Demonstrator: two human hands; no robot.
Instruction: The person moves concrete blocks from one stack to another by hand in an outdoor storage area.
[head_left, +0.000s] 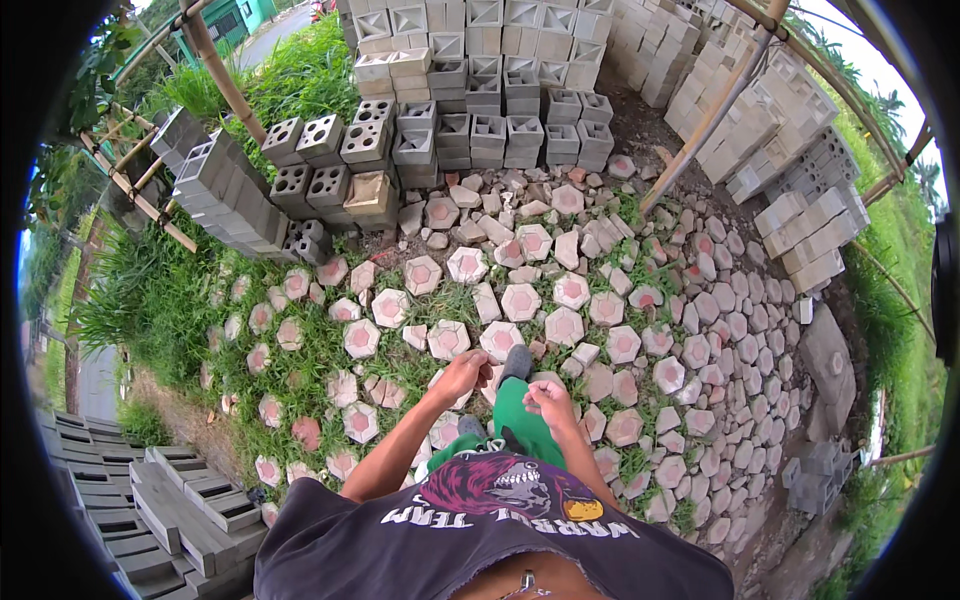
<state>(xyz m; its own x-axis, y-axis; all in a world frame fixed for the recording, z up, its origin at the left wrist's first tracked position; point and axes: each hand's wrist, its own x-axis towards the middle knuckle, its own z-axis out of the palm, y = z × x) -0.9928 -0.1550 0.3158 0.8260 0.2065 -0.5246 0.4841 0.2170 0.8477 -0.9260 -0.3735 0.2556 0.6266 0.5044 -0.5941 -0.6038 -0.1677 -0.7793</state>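
My left hand [466, 377] hangs in front of my body with its fingers loosely curled, and I see nothing in it. Level with it, my right hand [547, 398] is also curled in over itself, and nothing shows in its grip. Both hands are over my green trousers [517, 408] and the ground, apart from each other. Below and ahead of them lie hexagonal paving stones [564, 326], pale with reddish centres. One such hexagonal paver [500, 341] is just beyond my grey shoe [518, 361].
Stacked hollow concrete blocks [487, 140] stand ahead, with more block piles [810, 220] at the right. Grey blocks [180, 500] lie at the lower left. Bamboo poles [715, 115] rise at both sides. Grass [165, 300] and broken stone pieces [495, 230] surround the pavers.
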